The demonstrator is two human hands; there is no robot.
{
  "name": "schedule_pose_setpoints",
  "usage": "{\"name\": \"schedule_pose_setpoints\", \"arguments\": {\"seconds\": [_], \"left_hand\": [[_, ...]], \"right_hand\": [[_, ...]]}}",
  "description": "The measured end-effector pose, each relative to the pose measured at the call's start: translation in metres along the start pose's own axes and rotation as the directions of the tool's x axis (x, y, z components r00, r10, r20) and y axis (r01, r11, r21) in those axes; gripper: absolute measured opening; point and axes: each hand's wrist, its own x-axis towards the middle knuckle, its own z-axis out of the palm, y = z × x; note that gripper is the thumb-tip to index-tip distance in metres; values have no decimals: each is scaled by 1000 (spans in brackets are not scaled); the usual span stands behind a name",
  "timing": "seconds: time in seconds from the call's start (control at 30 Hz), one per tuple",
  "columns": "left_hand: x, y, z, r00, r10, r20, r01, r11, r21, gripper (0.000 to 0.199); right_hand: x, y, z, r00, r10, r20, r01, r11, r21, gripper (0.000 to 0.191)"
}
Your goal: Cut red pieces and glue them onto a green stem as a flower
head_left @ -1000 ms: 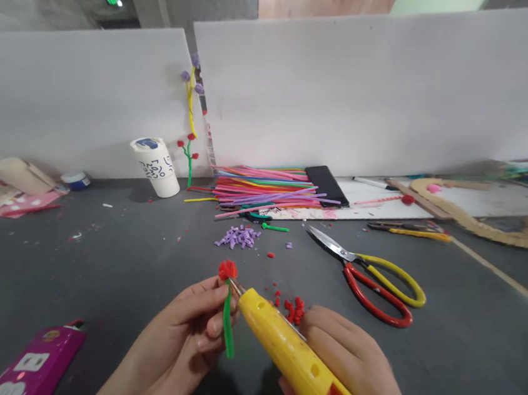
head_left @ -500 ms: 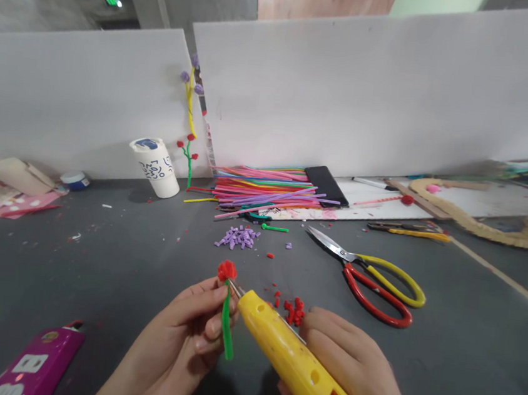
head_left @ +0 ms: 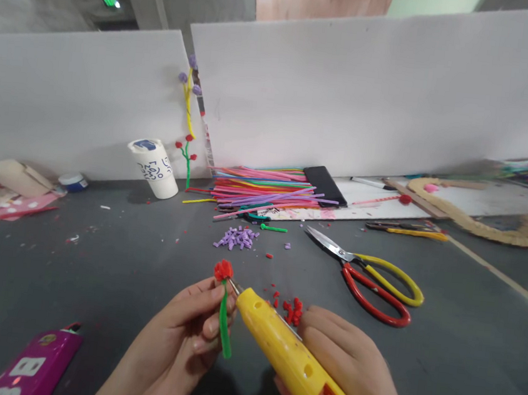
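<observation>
Between its thumb and fingers, my left hand pinches a green fuzzy stem topped by a red flower head. My right hand is wrapped round a yellow glue gun, whose metal tip touches or nearly touches the underside of the flower head. Small red pieces lie on the table just left of my right hand. Beyond the hands is a pile of small purple pieces, with a short green stem near it.
Scissors lie open at the right. Behind are coloured pipe cleaners, a black phone, a white cup and a utility knife. A purple box is at the lower left. White panels stand behind.
The view has shifted very slightly. My left hand and the flower have moved a little to the left, and the glue gun has followed, its tip staying at the flower head.
</observation>
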Motion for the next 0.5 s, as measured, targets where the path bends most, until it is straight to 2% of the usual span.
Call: {"name": "schedule_pose_setpoints", "arguments": {"seconds": [0.2, 0.33, 0.43, 0.5], "left_hand": [[1, -1, -1, 999, 39, -15, -39, 999, 30, 14], [-1, 4, 0, 993, 102, -67, -98, 993, 60, 21], [-3, 12, 1, 979, 174, -107, -157, 976, 149, 29], [-2, 17, 2, 952, 273, -137, -240, 946, 218, 29]], "right_hand": [[-4, 2, 2, 1000, 13, -11, -13, 1000, 1, 26], [-6, 5, 2, 999, 45, 7, -46, 996, 73, 21], [-3, 5, 1, 983, 167, 79, -179, 967, 182, 8], [1, 4, 2, 937, 281, 207, -321, 927, 192, 11]]}}
